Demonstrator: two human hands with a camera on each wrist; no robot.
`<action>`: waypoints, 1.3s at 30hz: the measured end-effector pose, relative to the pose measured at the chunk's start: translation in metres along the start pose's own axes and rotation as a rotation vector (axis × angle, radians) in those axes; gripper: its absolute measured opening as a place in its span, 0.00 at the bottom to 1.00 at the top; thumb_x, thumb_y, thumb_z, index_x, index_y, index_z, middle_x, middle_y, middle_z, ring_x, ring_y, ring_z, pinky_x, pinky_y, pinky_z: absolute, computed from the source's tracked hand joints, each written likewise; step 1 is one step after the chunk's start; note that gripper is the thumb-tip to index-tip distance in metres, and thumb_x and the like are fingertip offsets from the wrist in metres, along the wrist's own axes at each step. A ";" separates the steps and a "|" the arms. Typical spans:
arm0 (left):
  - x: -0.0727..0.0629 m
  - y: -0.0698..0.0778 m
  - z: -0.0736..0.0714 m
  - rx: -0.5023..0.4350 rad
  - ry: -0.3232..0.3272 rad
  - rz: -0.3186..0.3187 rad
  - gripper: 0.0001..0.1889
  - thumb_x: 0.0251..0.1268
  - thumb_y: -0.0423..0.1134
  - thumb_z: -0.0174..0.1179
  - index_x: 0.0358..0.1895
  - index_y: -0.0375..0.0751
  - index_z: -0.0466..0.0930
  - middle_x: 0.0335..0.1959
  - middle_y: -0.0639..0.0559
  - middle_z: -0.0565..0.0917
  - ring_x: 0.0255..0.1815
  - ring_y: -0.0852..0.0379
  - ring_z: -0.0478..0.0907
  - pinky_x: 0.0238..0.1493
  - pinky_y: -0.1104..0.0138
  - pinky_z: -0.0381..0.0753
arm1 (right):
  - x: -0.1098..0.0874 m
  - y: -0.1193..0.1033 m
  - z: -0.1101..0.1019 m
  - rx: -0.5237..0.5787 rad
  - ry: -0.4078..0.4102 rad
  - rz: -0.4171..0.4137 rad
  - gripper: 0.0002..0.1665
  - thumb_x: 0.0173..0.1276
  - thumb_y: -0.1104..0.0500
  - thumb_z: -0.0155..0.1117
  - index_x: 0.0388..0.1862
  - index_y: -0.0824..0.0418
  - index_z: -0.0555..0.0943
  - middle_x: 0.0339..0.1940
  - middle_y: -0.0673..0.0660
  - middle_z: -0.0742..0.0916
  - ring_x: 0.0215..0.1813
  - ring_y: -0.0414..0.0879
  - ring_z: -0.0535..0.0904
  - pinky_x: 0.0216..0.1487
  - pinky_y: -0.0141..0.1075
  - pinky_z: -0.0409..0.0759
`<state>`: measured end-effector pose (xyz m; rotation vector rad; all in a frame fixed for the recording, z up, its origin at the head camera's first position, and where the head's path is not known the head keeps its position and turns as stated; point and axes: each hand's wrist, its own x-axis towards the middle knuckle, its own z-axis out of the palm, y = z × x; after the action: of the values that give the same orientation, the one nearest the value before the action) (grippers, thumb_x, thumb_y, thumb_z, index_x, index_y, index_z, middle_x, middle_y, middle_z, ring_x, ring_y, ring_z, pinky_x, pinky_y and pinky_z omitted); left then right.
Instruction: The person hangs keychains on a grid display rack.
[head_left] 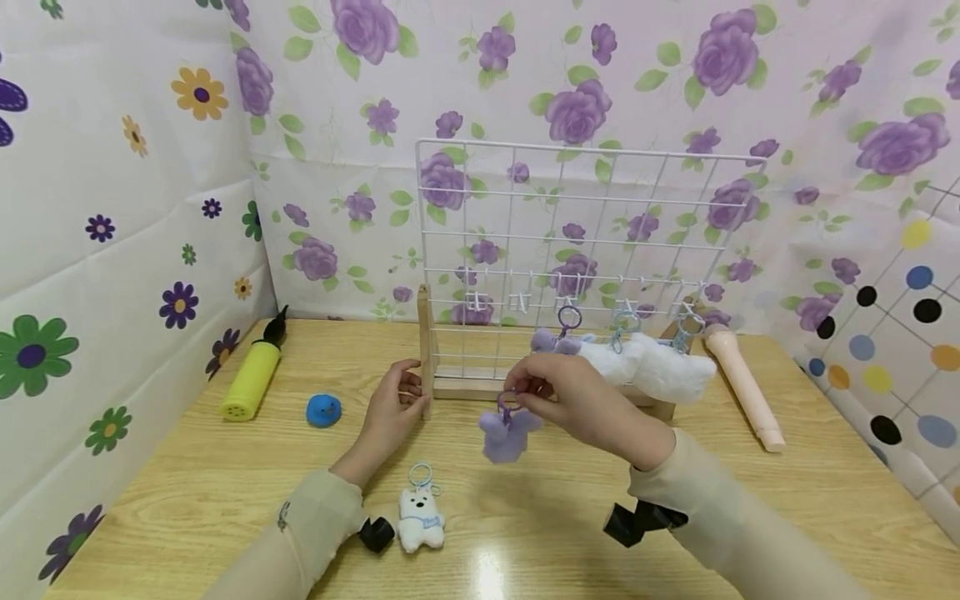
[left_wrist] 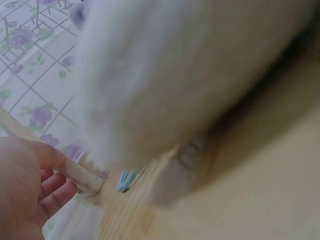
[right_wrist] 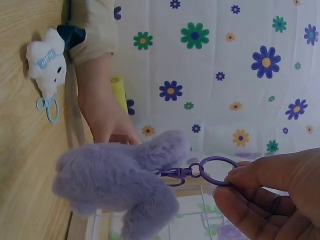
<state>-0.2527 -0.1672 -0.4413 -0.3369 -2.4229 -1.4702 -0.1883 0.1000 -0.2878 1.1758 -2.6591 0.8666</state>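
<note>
My right hand pinches the purple ring of a fuzzy purple plush keychain, which hangs above the table in front of the rack. The left hand holds the left wooden post of a white wire grid rack, its fingers bent. Near my left wrist, a white plush dog keychain with a light blue ring lies on the table. On the rack's hooks hang another purple plush and white plush keychains. A blurred white plush fills much of the left wrist view.
Bare white hooks hang on the grid's left part. A small blue toy and a yellow tube with a black tip lie to the left. On the right is a pale pink rod. Flowered cloth stands behind the table.
</note>
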 end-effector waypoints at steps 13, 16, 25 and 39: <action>0.000 0.000 0.001 0.000 -0.003 -0.009 0.27 0.60 0.25 0.62 0.63 0.36 0.65 0.45 0.39 0.78 0.44 0.48 0.77 0.42 0.69 0.81 | 0.023 0.004 -0.025 -0.052 0.079 0.059 0.04 0.67 0.67 0.61 0.38 0.60 0.81 0.35 0.53 0.86 0.35 0.39 0.80 0.36 0.30 0.81; 0.000 0.000 0.001 0.001 -0.001 -0.010 0.27 0.60 0.25 0.62 0.63 0.36 0.65 0.45 0.39 0.78 0.44 0.48 0.78 0.42 0.69 0.81 | 0.029 0.004 -0.029 -0.046 0.093 0.077 0.04 0.67 0.67 0.61 0.39 0.61 0.81 0.36 0.54 0.86 0.36 0.41 0.81 0.37 0.31 0.82; 0.000 0.000 0.002 0.004 0.001 -0.011 0.27 0.60 0.25 0.62 0.63 0.36 0.66 0.45 0.39 0.78 0.43 0.48 0.78 0.43 0.65 0.82 | 0.041 0.008 -0.037 -0.040 0.122 0.165 0.07 0.67 0.67 0.61 0.43 0.63 0.82 0.37 0.57 0.87 0.37 0.45 0.83 0.40 0.34 0.84; 0.000 -0.001 0.000 -0.013 -0.004 -0.007 0.27 0.60 0.25 0.61 0.63 0.35 0.66 0.45 0.40 0.78 0.43 0.49 0.77 0.42 0.69 0.81 | 0.053 0.021 -0.041 -0.096 0.115 0.276 0.06 0.68 0.65 0.60 0.42 0.62 0.81 0.37 0.58 0.86 0.38 0.47 0.83 0.41 0.38 0.83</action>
<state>-0.2529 -0.1675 -0.4426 -0.3352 -2.4210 -1.4902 -0.2454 0.0995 -0.2462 0.7256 -2.7717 0.8050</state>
